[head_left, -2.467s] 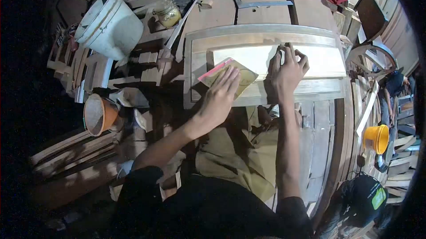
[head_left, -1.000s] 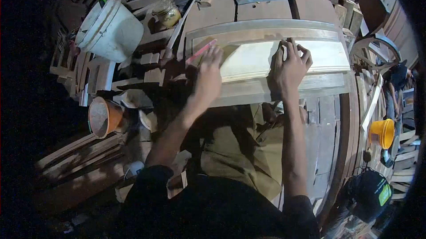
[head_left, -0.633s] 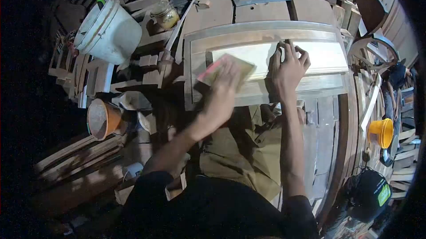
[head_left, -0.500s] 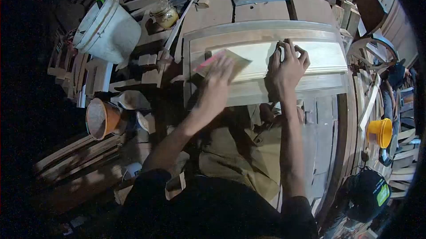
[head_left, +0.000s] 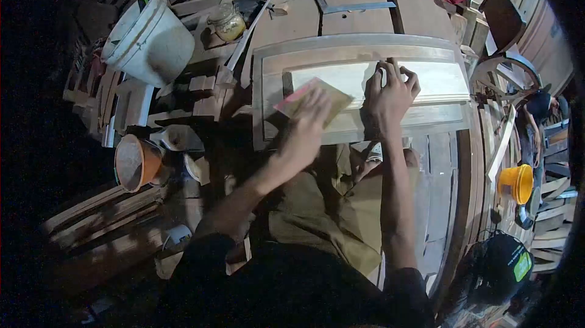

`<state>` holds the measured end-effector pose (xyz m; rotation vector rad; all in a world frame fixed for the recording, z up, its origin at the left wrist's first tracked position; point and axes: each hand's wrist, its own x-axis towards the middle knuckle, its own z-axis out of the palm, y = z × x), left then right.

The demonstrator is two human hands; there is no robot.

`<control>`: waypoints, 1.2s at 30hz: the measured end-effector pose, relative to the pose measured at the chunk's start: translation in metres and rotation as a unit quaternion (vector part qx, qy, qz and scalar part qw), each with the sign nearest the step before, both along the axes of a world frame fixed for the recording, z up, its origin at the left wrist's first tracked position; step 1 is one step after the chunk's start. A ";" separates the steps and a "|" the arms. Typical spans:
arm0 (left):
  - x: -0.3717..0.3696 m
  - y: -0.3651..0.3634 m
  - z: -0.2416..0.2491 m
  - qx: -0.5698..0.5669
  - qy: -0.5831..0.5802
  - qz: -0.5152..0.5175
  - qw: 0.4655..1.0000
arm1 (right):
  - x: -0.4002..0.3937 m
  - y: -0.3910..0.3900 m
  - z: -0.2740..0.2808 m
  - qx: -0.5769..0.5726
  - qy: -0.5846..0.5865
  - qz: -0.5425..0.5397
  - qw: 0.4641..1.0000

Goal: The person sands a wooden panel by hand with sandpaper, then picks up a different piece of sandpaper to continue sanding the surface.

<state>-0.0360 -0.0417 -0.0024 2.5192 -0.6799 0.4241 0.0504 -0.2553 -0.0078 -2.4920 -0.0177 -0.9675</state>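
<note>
Head view: your left hand (head_left: pixel 306 124) holds one tan, pink-edged sheet (head_left: pixel 339 97) under flattened fingers, apparently so that the push spreads across it; blur hides the exact grip. The sheet lies over the left end of one pale board (head_left: pixel 442 82), which sits inside one framed panel (head_left: pixel 359 51). Your right hand (head_left: pixel 392 101) is narrow and curled, its fingertips at the board's far edge, presumably to steady it; whether anything is pinched beneath them cannot be told. The panel lies crosswise before you, likely to bring its length within reach of both hands. Beyond it, one metal square (head_left: pixel 359 7) rests on the planks (head_left: pixel 420 14), apart from the panel and probably clear of your arms. Three buckets can be counted: one white bucket (head_left: pixel 155 47) and one orange bucket (head_left: pixel 151 163) to your left, one yellow bucket (head_left: pixel 523 183) to your right. One glass jar (head_left: pixel 226 25) stands near the white one.
</note>
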 end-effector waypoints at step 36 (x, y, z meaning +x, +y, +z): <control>0.050 0.037 0.014 -0.015 0.116 0.112 0.987 | -0.006 0.002 0.008 0.045 0.002 0.015 0.999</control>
